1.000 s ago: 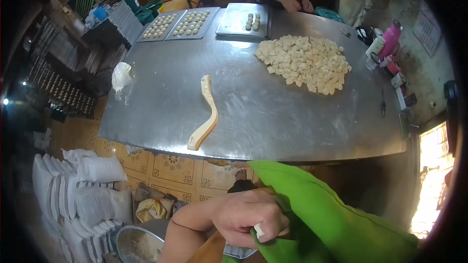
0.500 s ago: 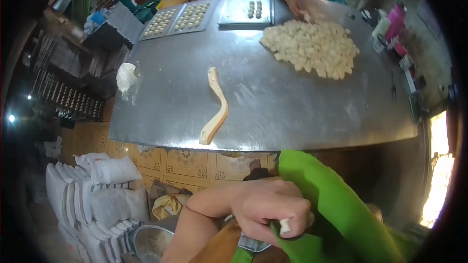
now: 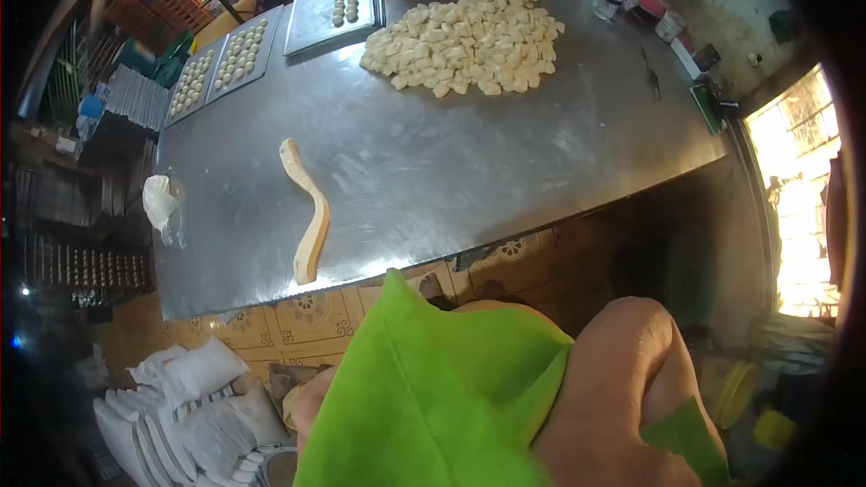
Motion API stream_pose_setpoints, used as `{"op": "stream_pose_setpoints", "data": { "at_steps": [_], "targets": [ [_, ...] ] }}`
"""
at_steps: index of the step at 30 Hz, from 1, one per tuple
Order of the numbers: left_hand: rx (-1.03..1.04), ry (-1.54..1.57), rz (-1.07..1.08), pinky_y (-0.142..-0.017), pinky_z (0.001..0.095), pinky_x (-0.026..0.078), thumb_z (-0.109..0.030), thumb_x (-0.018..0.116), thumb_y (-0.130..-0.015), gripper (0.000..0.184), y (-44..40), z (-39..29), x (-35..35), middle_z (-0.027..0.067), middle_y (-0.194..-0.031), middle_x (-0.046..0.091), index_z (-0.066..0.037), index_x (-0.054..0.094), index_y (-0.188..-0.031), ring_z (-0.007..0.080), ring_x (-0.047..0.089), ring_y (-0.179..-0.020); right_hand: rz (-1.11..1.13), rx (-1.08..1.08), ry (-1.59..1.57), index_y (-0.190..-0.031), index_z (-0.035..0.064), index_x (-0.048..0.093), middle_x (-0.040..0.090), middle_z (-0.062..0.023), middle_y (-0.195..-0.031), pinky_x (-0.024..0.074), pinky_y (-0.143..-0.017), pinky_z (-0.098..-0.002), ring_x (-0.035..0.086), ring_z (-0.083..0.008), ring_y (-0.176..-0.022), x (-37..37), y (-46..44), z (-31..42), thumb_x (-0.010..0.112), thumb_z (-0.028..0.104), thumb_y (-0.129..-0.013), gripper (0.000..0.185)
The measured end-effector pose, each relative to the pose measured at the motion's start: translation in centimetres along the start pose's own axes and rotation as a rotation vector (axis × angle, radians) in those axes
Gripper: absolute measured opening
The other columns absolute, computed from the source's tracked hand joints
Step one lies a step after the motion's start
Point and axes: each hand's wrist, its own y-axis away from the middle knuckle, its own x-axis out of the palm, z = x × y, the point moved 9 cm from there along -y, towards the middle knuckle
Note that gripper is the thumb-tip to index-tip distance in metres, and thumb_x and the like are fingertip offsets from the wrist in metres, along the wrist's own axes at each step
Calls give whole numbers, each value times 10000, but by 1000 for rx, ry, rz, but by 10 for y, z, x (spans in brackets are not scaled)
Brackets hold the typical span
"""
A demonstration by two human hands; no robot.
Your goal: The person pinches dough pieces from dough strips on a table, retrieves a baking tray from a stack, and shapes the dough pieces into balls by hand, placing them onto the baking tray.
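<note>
Bright green cloth is spreading at the view's six o'clock, before a grey metal table. From left to right: stacked white sacks are lying at eight o'clock; a patch of bare skin is showing at seven, the left hand's grip impossible to tell; a pale S-curved dough strip is resting on the table at nine; a heap of cream dough pieces is lying at twelve; a bent bare right arm is showing at four, the right hand hidden, its grip likewise unreadable.
</note>
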Motion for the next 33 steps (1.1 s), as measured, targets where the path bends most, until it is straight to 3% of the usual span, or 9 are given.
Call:
{"op": "stream_pose_setpoints", "data": {
  "at_steps": [7,9,11,13,18,20,23,25,33],
  "targets": [
    [-275,-294,-104,-733,448,463,-390,604,-947,372,39,14,-6,140,-1048,628,-51,595,-1101,340,609,-836,209,3,-139,-947,-14,564,592,-153,-801,486,-630,-407,549,-265,-660,21,-54,54,576,286,-1013,307],
    [-345,-425,-142,-765,456,475,-426,594,-948,425,46,12,-17,148,-1090,637,-46,607,-1137,345,620,-876,511,555,17,-1128,-76,569,623,-237,-919,504,-695,-423,628,-308,-795,25,-56,54,528,246,-1031,339],
    [-414,-515,-191,-796,464,487,-461,584,-949,478,52,15,-21,156,-1132,646,-41,618,-1174,350,631,-917,1159,170,411,-1260,-56,572,646,-243,-1020,515,-760,-427,661,-327,-935,0,-4,44,554,262,-1023,397],
    [-485,-611,-255,-828,473,500,-497,574,-949,533,56,15,-27,164,-1174,656,-36,630,-1210,355,642,-958,798,780,548,-1277,-18,590,657,-229,-1040,516,-812,-416,650,-322,-933,-77,33,11,593,335,-1009,444],
    [-626,-730,-419,-890,490,524,-569,554,-951,644,51,21,-24,180,-1258,674,-26,653,-1283,365,664,-1040,861,840,870,-1352,-10,518,585,-217,-1247,474,-955,-429,587,-314,-1121,-135,21,27,620,339,-985,517],
    [-419,-110,-1147,-710,342,511,-204,712,-934,200,54,26,-57,61,-967,665,-45,591,-941,163,626,-808,875,856,1048,-1389,-6,482,549,-210,-1350,453,-1026,-436,556,-310,-1214,-164,10,30,633,341,-973,562],
    [-629,-48,-1501,-782,286,511,-186,696,-942,205,197,125,-80,30,-948,631,-48,571,-1028,107,600,-871,693,1265,1551,-1424,45,484,599,-208,-1339,478,-1008,-394,592,-302,-1219,-343,9,6,613,396,-974,585],
    [-776,-51,-1432,-768,278,504,-179,702,-936,207,213,162,-63,24,-934,626,-51,572,-1033,107,597,-861,865,754,1928,-1285,67,586,669,-221,-1125,519,-864,-429,656,-378,-1018,-407,20,20,636,408,-947,482],
    [-1200,-168,-1313,-668,261,470,-152,715,-912,199,343,232,-14,17,-869,616,-60,586,-1032,112,587,-793,501,1097,1681,-1320,44,596,649,-222,-1230,495,-947,-410,644,-323,-1114,-383,1,12,578,426,-985,508]
  ]
}}
